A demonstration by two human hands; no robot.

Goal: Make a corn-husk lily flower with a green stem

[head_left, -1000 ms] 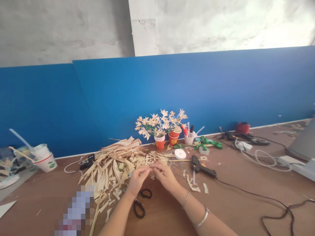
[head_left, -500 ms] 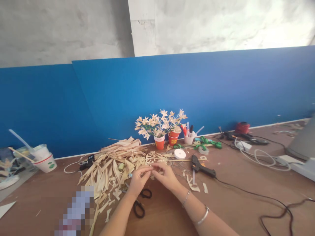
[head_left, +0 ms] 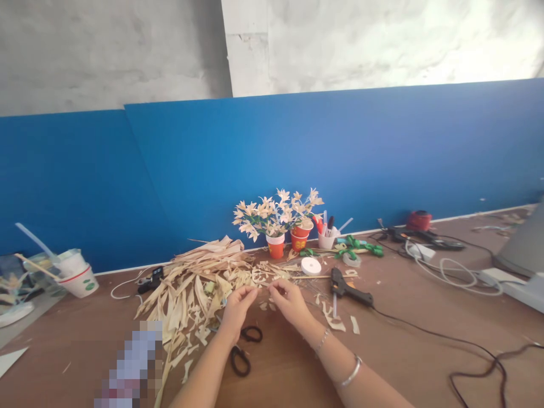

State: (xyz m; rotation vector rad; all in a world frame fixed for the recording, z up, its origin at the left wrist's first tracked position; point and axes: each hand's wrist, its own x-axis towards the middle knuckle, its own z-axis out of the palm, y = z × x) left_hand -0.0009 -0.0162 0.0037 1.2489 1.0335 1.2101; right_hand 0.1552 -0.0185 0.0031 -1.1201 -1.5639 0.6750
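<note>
My left hand (head_left: 239,309) is closed in a pinch above the table, beside the heap of dry pale husks (head_left: 182,294). Whatever lies between its fingertips is too small to tell. A short gap to the right, my right hand (head_left: 288,300) is also pinched, and its fingertips hide what they hold, if anything. Black-handled scissors (head_left: 240,361) lie under my left wrist, their blades partly covered. Beyond the hands stand pale flowers (head_left: 266,211) in a red and white cup (head_left: 275,247). A white tape roll (head_left: 311,266) lies behind my right hand.
A black glue gun (head_left: 351,290) lies to the right, its cord running toward the front right. Green wrapped pieces (head_left: 357,247) and a white cup of pens (head_left: 326,241) stand farther back. A paper cup (head_left: 80,282) is at left. A blue partition (head_left: 297,147) borders the table.
My two hands, whose fingertips were touching, have moved slightly apart, leaving a small gap between them. The objects on the table have not moved.
</note>
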